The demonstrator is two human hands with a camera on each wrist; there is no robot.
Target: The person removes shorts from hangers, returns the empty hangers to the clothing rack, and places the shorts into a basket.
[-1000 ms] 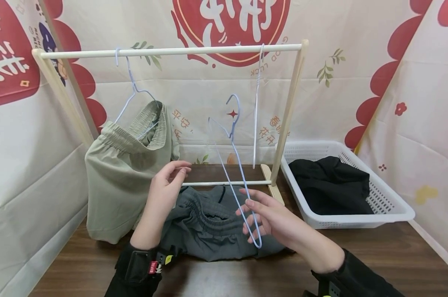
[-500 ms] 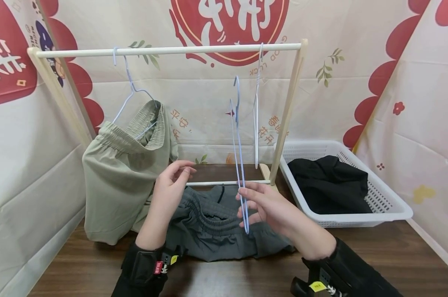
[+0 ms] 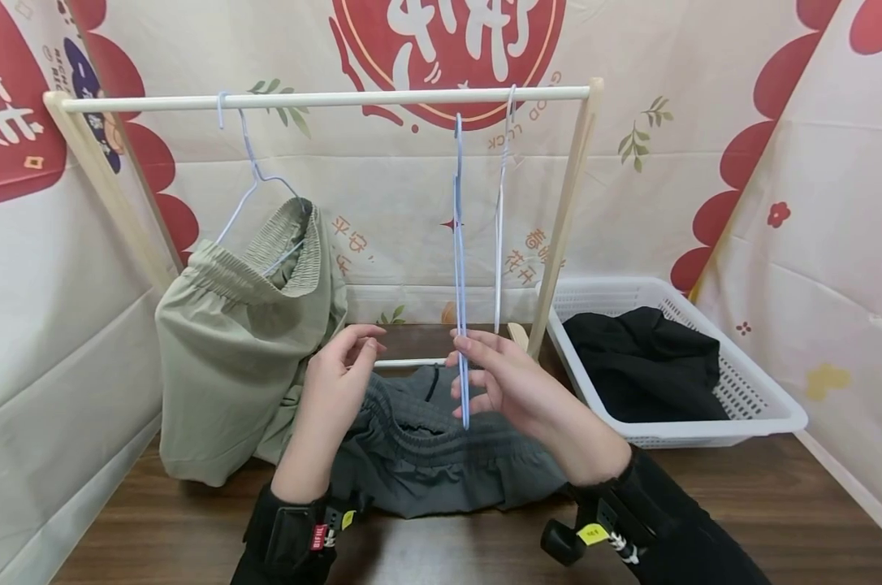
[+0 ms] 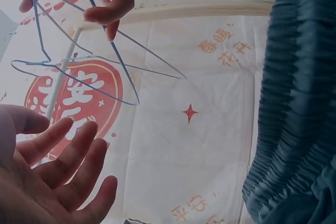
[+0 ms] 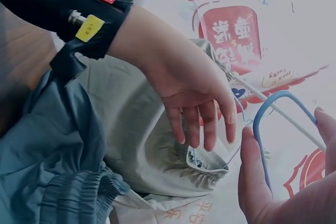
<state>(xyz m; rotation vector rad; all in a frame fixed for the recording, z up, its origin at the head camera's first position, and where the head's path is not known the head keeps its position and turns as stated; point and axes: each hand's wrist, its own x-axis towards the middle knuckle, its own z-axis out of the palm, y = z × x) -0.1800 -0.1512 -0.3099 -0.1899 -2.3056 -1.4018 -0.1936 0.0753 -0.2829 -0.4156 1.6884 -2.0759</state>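
A light blue wire hanger (image 3: 460, 268) stands upright, seen nearly edge-on in the head view. My right hand (image 3: 517, 378) holds it by one end, thumb and fingers around the wire; the hanger's rounded end (image 5: 286, 94) shows between them in the right wrist view. To its left, my left hand (image 3: 337, 383) is held up with nothing in it, fingers loosely bent and spread in the left wrist view. Below both hands, dark grey shorts (image 3: 448, 459) with a gathered elastic waistband lie on the table.
Sage green shorts (image 3: 229, 366) hang from a blue hanger (image 3: 254, 166) at the left of a rack (image 3: 382, 99). A pale hanger (image 3: 499, 260) hangs at its right. Beside the rack, a white basket (image 3: 766, 424) contains a black garment (image 3: 642, 366). Printed cloth walls (image 3: 404, 175) surround the table.
My right hand has raised the hanger and turned it from slanted to upright and edge-on, moving slightly left. My left hand has shifted a little to the right.
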